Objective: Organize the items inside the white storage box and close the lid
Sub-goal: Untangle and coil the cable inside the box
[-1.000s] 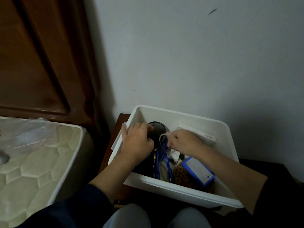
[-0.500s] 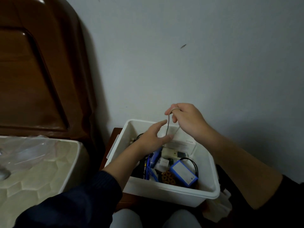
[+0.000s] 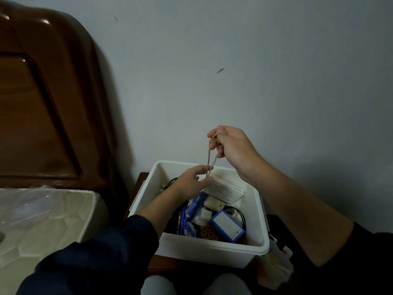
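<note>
The white storage box (image 3: 212, 252) stands open on a wooden nightstand, with no lid on it. Inside lie a blue-edged box (image 3: 227, 227), a flat white carton (image 3: 225, 189), blue items, black cables and a brown waffle-like piece (image 3: 207, 231). My right hand (image 3: 229, 147) is raised above the box's back rim and holds the looped top of a thin pale cord (image 3: 209, 158). Lower down, my left hand (image 3: 191, 180) pinches the same cord just above the contents. The cord hangs taut between both hands.
A dark wooden headboard (image 3: 49, 99) fills the left. A pale quilted mattress (image 3: 42, 226) with clear plastic lies at lower left. A grey wall is right behind the box. A white object (image 3: 276, 267) sits by the box's right front corner. My knees show at the bottom.
My right hand has lifted the cord up out of the box, from among the contents to above the rim. My left hand left the black item and took the cord's lower part.
</note>
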Motion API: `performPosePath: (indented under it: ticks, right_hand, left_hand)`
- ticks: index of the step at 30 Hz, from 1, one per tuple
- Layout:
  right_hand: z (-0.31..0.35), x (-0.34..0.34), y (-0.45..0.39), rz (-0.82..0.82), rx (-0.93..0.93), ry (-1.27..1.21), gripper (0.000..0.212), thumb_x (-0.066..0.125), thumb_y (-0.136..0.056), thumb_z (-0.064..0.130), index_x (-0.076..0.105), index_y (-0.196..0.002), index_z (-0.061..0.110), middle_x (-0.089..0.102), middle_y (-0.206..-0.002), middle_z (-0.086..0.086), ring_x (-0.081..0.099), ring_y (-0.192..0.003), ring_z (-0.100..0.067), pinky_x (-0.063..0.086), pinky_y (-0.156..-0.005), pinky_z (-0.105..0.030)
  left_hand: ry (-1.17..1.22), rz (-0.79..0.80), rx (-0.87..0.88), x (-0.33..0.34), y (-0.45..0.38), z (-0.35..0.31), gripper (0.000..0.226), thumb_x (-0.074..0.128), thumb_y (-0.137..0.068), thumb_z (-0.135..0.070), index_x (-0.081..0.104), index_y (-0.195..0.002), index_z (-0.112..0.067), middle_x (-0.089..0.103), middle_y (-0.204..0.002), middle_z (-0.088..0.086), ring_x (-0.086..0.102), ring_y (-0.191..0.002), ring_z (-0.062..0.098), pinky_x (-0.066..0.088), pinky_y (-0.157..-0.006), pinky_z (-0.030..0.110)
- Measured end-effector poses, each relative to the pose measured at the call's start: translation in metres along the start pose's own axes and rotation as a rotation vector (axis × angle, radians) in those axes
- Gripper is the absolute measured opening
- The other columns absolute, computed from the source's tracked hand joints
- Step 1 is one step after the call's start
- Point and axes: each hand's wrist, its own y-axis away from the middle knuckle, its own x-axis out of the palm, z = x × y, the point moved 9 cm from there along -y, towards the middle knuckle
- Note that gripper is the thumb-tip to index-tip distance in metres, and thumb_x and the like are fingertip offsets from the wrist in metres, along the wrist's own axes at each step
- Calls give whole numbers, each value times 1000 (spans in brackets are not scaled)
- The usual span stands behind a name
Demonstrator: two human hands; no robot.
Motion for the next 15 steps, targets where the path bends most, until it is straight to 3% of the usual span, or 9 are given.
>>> performPosePath:
  ticks: [5,10,15]
  right_hand:
    - [14,-15,-7,-59,-78,-138,35,38,-110,26,68,-93,22,66,-68,9,52,-56,-6,50,-59,-20]
    - [25,-45,-13,-172,-148,-421,33,37,-112,22,65,-95,16,62,-67,4,49,-55,-12,45,-57,-25]
    - [19,-75,-13,-328,-172,-484,31,37,-108,5,66,-108,16,66,-80,1,53,-61,-13,48,-57,-26]
  left_hand:
    - [-24,-13,-3,6,-12,6,23,62,-106,-29,74,-122,-20,72,-128,-1,63,-127,23,50,-108,39]
    - [-114,-12,17,11,-21,4,26,55,-109,-32,76,-113,-18,73,-121,0,64,-119,21,50,-98,35]
    - [-53,-218,153,-9,-19,-11,23,59,-107,-22,78,-96,-18,78,-99,-8,69,-101,10,51,-95,31]
